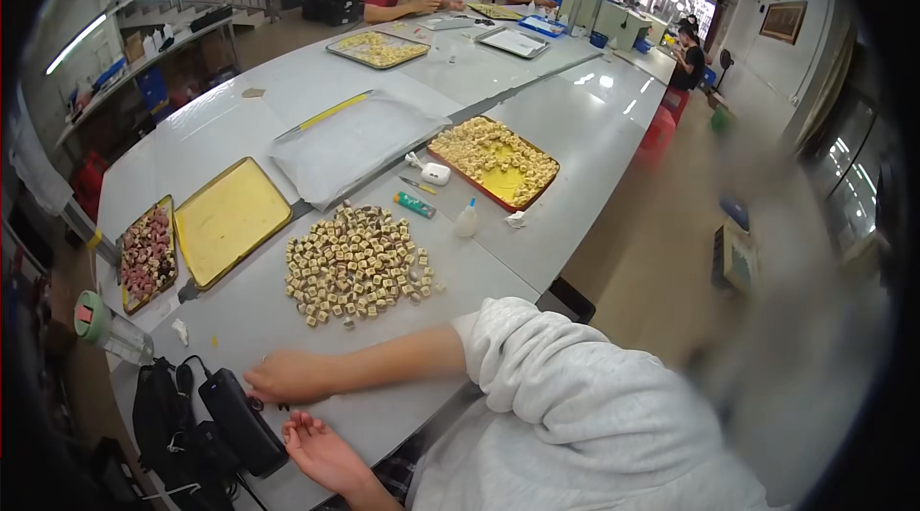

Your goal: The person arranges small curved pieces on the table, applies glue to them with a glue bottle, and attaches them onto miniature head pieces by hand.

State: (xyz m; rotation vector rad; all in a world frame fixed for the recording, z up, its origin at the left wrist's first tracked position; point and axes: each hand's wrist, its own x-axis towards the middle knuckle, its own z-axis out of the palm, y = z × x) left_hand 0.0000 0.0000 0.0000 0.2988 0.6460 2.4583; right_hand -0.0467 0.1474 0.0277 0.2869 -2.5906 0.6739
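My right hand (291, 376) reaches across from the right, its fingers curled down beside a black power-adapter-like box (240, 420). Whatever its fingertips hold is hidden; a small dark bit shows just below them. Lower down, my left hand (324, 453) lies palm up with fingers loosely bent and nothing visible in it. Beyond my right forearm spreads a heap of small cream-and-brown cubes (350, 257) with markings on their faces. A black bag-like bundle with cables (163, 415) sits left of the box.
Around the heap are a yellow tray (235, 219), a tray of pinkish pieces (149, 252), a tray of pale pieces (498, 161), a plastic-covered sheet (355, 142), a lighter-like teal item (414, 204), a small squeeze bottle (467, 220) and a green-lidded bottle (110, 329). Other people sit farther off.
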